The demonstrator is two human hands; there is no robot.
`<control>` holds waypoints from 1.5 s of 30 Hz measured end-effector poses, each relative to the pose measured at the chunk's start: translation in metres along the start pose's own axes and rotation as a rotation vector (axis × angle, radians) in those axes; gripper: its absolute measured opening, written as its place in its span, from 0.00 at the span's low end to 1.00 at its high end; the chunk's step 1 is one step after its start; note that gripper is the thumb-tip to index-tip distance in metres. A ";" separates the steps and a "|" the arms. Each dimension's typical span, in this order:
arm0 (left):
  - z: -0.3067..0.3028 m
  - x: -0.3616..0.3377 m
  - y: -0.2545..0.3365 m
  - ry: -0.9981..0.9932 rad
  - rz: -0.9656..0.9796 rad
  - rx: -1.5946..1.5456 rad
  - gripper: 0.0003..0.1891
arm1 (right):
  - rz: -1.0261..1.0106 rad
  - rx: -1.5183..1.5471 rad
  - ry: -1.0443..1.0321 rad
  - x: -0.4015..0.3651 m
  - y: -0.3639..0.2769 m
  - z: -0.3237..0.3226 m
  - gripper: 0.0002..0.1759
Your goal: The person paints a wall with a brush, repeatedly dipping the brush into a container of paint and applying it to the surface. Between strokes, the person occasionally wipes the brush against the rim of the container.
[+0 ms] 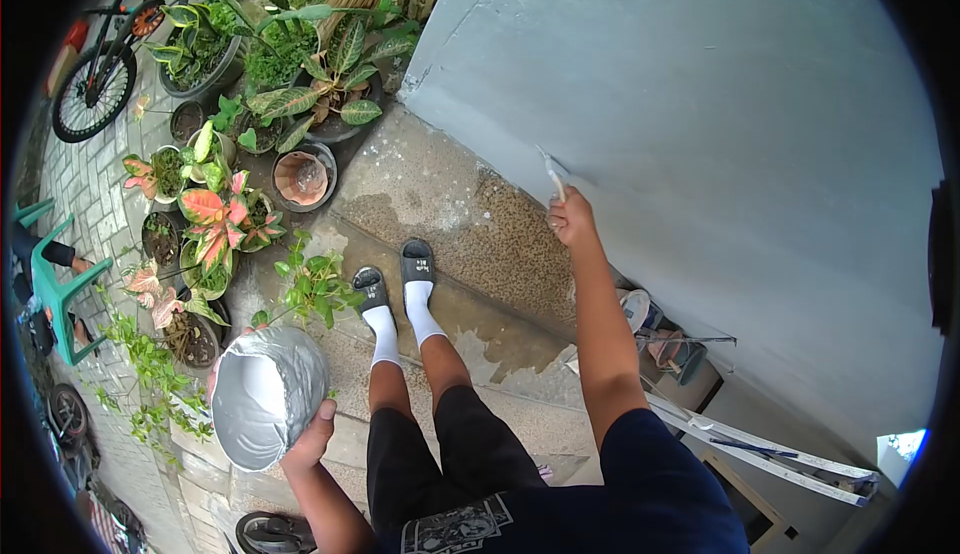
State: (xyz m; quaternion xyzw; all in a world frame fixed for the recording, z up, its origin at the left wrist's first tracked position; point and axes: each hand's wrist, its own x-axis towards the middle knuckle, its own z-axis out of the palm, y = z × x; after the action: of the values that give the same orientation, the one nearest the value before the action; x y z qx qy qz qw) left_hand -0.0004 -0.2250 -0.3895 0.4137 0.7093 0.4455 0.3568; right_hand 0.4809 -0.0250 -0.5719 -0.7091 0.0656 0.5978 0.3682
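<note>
My left hand (314, 436) grips a round paint tub (307, 366) from the side, its outside smeared grey. White and light grey paint (258, 394) shows inside the tilted tub. With my arm stretched forward, my right hand (571, 216) is closed round the pale handle of a paintbrush (554, 178). The brush's head reaches the lower part of a light grey wall (700, 124), and a darker mark lies beside it.
Potted plants (212, 219) crowd the left side, near an empty-looking pot (303, 180). Beyond them are a bicycle (95, 94), a green plastic stool (58, 289) and a person's hand (82, 266). Buckets (672, 352) and long white strips (760, 449) stand along the wall's foot.
</note>
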 end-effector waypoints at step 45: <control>-0.004 0.028 0.037 -0.147 -0.454 -0.182 0.47 | -1.114 0.247 0.117 -0.117 -0.033 0.046 0.27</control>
State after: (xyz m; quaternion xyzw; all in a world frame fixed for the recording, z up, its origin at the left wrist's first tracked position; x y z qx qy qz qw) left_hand -0.0054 -0.1915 -0.3575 0.2413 0.7132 0.3847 0.5341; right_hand 0.4296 -0.0143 -0.4529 -0.6204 -0.2280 0.2611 0.7036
